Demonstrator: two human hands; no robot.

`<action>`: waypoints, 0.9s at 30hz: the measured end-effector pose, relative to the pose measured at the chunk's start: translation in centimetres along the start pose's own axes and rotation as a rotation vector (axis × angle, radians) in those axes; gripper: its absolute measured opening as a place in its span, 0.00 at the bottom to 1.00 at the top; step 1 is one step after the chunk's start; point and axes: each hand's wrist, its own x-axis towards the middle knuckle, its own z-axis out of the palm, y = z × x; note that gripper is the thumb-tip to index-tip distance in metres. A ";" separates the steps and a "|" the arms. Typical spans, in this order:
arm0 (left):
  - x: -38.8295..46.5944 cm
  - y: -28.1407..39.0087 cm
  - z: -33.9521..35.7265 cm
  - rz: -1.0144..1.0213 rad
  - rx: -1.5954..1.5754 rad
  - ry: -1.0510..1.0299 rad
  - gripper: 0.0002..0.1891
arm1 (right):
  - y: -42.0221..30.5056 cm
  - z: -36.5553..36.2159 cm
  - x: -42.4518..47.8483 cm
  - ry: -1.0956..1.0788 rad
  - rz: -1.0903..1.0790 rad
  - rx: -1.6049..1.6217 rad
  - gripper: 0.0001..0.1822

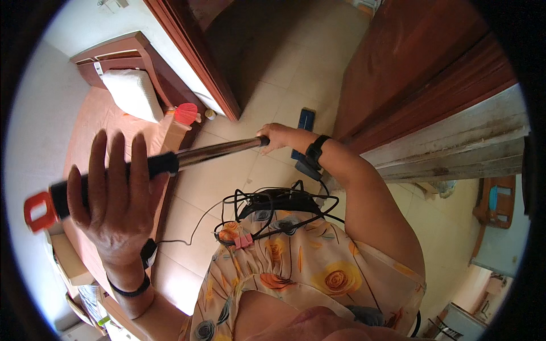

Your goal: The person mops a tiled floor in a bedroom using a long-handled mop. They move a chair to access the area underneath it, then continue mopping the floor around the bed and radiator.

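Note:
A long pole (pixel 219 152) with a metal shaft crosses in front of me; its left end has a black grip (pixel 164 164) and a red-orange hanging loop (pixel 40 211). My left hand (pixel 117 204) lies over the grip, fingers nearly straight across it and thumb at its lower side. Around the dark end of the metal shaft, my right hand (pixel 275 136) is closed. Beyond the right forearm, a blue flat mop head (pixel 306 120) shows on the tiled floor (pixel 204 200), partly covered by that arm. The join between pole and mop head is hidden.
On the left stands a bed (pixel 96 111) with a white pillow (pixel 132 93) and a red hand fan (pixel 186 114). A brown door frame (pixel 204 64) and a brown door (pixel 396 72) flank the doorway. Looped black cables (pixel 283 200) hang at my waist.

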 end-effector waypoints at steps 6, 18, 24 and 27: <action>-1.9 -1.1 -1.5 -0.068 0.124 -0.632 0.32 | 0.9 4.1 -0.5 -0.189 0.018 0.148 0.25; -10.4 -6.3 -5.9 0.118 0.484 -0.283 0.23 | -5.7 1.3 -0.1 0.110 -0.268 -0.083 0.22; -11.8 -5.9 -6.9 0.041 0.444 -0.529 0.21 | -5.8 2.1 1.7 0.057 -0.337 -0.075 0.23; -12.8 -2.5 -2.1 -0.042 0.288 -0.677 0.16 | -2.0 4.7 1.3 -0.108 -0.227 -0.127 0.19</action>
